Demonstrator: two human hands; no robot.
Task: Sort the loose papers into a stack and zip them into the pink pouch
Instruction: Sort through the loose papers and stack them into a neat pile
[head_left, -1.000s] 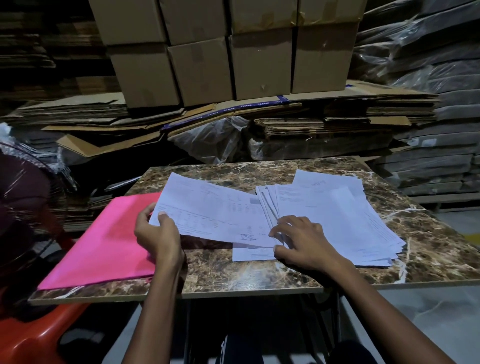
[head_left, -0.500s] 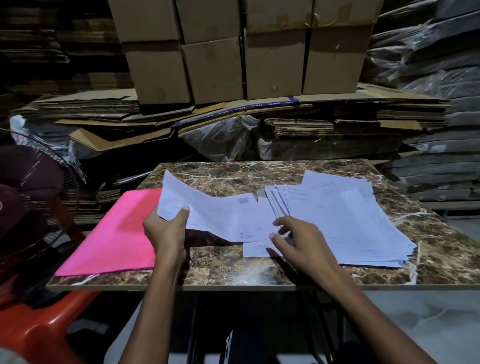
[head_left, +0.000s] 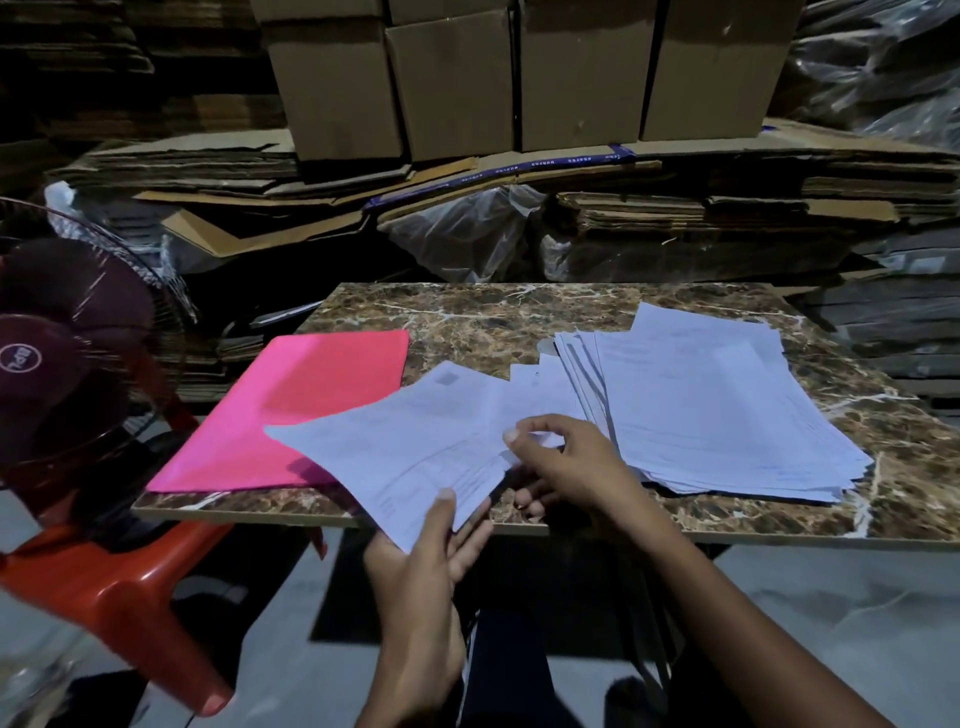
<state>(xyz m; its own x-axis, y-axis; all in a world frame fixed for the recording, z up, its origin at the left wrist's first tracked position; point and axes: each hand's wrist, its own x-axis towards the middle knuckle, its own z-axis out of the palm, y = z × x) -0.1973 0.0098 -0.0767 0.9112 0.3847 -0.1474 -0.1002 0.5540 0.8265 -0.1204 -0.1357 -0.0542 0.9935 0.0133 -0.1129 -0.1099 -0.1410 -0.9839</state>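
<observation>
Since the earlier frame, the left hand (head_left: 431, 545) has drawn the loose white printed sheet (head_left: 415, 452) off the desk surface toward the body, and the sheet now stands tilted over the near desk edge. This hand pinches the sheet's near corner, thumb on top and fingers underneath; a corner grip leaves the printed face readable, presumably so the page can be checked before it is sorted.

The right hand (head_left: 566, 462) sits just right of that sheet, thumb and forefinger closed on its right edge, with the other fingers curled below. Whether it also grips a second sheet underneath cannot be determined. Two-handed support likely keeps the thin paper from sagging or folding.

Right of the held sheet, the fanned pile of white papers (head_left: 727, 410) lies flat on the brown marble-patterned desk (head_left: 493, 317). Its edges are splayed and not squared, so stacking is judged to be at an early stage.

Left of the held sheet, the flat pink pouch (head_left: 291, 410) lies on the desk, its near corner partly covered by the sheet. It holds no papers visibly; the zip is not discernible. Its position beside the work area keeps it within reach for loading.

Further left of the sheet stand a dark wire-guarded fan (head_left: 78, 364) and a red plastic stool (head_left: 119, 582).
</observation>
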